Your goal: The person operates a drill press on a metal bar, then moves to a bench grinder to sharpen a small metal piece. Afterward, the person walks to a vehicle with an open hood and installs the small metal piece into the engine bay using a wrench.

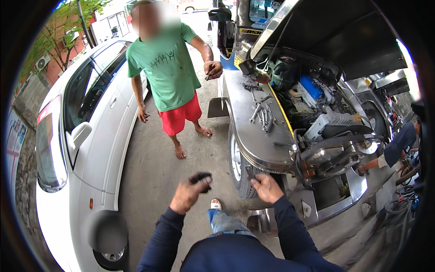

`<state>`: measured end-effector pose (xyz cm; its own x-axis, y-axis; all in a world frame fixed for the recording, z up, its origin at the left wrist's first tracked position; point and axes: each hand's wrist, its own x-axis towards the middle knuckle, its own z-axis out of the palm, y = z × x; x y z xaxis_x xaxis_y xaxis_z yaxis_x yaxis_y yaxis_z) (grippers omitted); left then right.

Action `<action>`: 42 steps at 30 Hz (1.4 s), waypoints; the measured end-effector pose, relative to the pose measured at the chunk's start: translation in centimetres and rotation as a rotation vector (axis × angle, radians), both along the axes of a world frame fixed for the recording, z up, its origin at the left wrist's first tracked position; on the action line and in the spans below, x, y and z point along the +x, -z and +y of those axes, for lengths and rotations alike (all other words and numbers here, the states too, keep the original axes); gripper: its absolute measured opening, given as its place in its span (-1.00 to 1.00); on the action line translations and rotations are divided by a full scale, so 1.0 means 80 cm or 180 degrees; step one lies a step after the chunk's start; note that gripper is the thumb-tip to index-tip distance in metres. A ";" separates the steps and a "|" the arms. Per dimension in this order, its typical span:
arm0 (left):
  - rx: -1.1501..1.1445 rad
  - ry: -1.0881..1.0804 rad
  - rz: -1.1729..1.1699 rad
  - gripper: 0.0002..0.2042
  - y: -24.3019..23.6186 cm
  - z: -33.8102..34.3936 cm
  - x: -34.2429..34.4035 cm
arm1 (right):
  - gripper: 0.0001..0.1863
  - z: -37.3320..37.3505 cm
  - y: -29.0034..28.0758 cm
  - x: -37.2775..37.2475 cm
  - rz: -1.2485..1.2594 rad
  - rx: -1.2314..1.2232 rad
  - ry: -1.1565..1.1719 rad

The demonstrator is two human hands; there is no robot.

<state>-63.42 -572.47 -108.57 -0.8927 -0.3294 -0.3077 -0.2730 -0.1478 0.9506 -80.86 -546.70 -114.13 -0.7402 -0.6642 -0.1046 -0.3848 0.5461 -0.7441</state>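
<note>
Both my hands are raised in front of me, apart from each other. My left hand (186,195) is closed, its fingers curled round a small black object (200,176) whose kind I cannot make out. Between thumb and fingers, my right hand (269,188) pinches a small dark, narrow piece (250,172), in front of the vehicle's front tire (246,187). Beyond it, several wrenches (262,111) lie loose on the shiny metal fender (240,97). A person in a green shirt (163,68) faces me, holding a small dark item in one raised hand (213,69).
At right, the vehicle's hood (335,36) stands raised over the engine (312,90), and its metal bumper (351,190) juts forward. A white car (97,131) is parked along the left. Another person's leg (370,165) shows at the far right, near cables (401,204).
</note>
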 end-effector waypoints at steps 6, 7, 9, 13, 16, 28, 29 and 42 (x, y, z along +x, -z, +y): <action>0.0968 -0.0295 0.0621 -0.40 -0.031 -0.164 -0.211 | -0.72 -0.110 0.006 -0.183 0.0842 0.0100 0.1068; 0.0964 -0.0173 0.0596 -0.33 -0.037 -0.186 -0.240 | -0.72 -0.122 0.004 -0.207 0.0791 0.0120 0.1228; 0.0943 -0.0184 0.0480 -0.38 -0.043 -0.223 -0.296 | -0.73 -0.142 0.005 -0.257 0.0913 0.0342 0.1393; 0.1559 0.0162 0.0492 -0.50 -0.021 -0.277 -0.400 | -0.74 -0.158 0.034 -0.341 0.1010 0.0891 0.1838; 0.2275 0.0409 0.0274 -0.60 -0.002 -0.306 -0.462 | -0.74 -0.152 0.060 -0.380 0.1144 0.0974 0.2170; 0.2420 0.1474 -0.0147 -0.71 0.031 -0.349 -0.585 | -0.76 -0.128 0.109 -0.426 0.0653 0.1359 0.3022; 0.2384 0.1521 -0.0207 -0.71 0.040 -0.345 -0.593 | -0.76 -0.131 0.109 -0.425 0.0601 0.1302 0.3080; -0.1207 0.3745 0.0270 -0.75 0.087 -0.165 -0.747 | -0.72 -0.217 0.038 -0.400 -0.1784 -0.2377 0.2785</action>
<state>-123.19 -585.63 -115.50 -0.7183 0.6302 -0.2947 0.0110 0.4338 0.9009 -112.84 -564.04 -117.14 -0.9342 -0.0123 -0.3566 0.3538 -0.1614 -0.9213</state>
